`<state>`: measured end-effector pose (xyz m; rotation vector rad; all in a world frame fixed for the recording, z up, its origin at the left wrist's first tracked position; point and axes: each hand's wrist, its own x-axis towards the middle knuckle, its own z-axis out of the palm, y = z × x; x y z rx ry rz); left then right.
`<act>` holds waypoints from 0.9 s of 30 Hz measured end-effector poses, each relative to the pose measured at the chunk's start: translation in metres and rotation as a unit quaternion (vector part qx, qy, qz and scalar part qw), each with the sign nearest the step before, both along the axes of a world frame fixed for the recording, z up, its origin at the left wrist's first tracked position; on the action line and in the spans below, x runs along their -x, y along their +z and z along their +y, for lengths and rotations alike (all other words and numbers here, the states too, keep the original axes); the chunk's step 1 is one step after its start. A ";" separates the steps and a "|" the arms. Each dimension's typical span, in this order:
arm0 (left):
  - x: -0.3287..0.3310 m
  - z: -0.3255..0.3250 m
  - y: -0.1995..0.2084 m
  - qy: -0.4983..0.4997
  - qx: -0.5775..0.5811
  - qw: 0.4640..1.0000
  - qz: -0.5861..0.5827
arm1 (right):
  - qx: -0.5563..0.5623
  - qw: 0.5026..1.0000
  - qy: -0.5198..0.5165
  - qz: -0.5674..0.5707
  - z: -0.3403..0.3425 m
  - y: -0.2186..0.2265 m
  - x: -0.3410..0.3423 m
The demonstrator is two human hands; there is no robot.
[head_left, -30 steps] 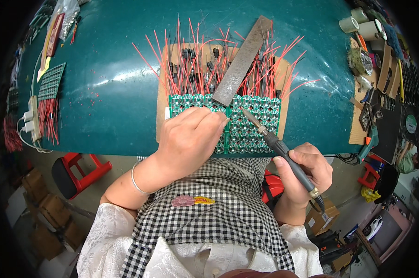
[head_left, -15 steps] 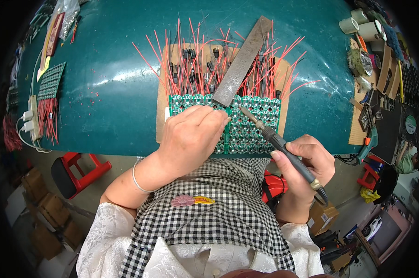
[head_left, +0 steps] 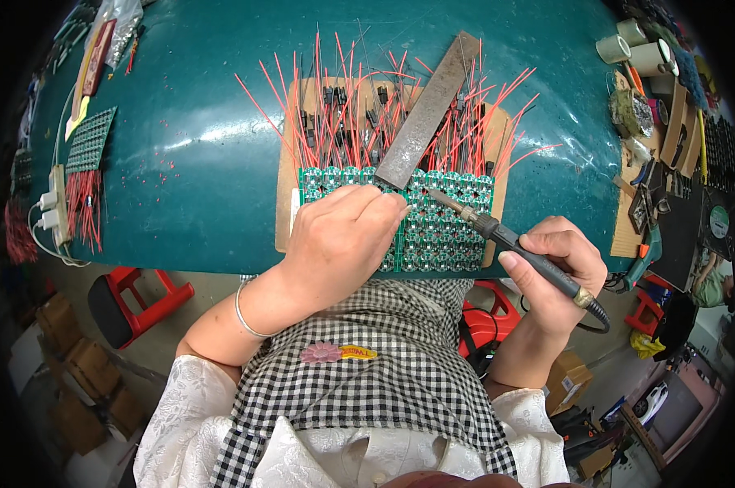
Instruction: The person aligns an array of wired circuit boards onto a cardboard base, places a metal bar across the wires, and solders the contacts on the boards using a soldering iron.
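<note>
My right hand (head_left: pixel 569 272) grips a soldering iron (head_left: pixel 497 234) by its dark handle. The iron's tip points left, at or just above the upper rows of a green circuit board panel (head_left: pixel 445 236); contact is unclear. My left hand (head_left: pixel 339 232) is closed over the panel's left half, thumb and fingers pinched together, hiding whatever is between them. Red and black wires (head_left: pixel 347 114) with black connectors fan out beyond the panel's far edge. A flat metal bar (head_left: pixel 428 110) lies slantwise across the wires, its near end on the panel.
Under the panel is a brown board (head_left: pixel 287 163) on the green table (head_left: pixel 197 203). To the left lie another wired panel (head_left: pixel 91 142) and a power strip (head_left: pixel 58 207). Tools, cups (head_left: pixel 611 47) and a glue gun (head_left: pixel 647 254) crowd the right side. A red stool (head_left: pixel 144 301) stands below.
My right hand and the soldering iron have moved right, and the tip has shifted slightly right over the panel. My left hand has barely moved.
</note>
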<state>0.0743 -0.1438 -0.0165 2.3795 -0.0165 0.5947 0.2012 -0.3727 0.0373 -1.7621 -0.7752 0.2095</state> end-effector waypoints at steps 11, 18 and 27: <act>-0.004 0.000 -0.004 -0.007 -0.005 1.000 -0.021 | 0.048 0.999 0.014 -0.008 0.010 0.016 -0.007; -0.005 -0.002 -0.005 -0.001 -0.015 1.000 -0.007 | 0.055 0.997 0.061 -0.012 0.014 0.019 -0.018; 0.004 -0.001 0.010 0.018 0.023 0.999 0.019 | -0.028 0.999 0.014 -0.032 -0.011 0.014 -0.011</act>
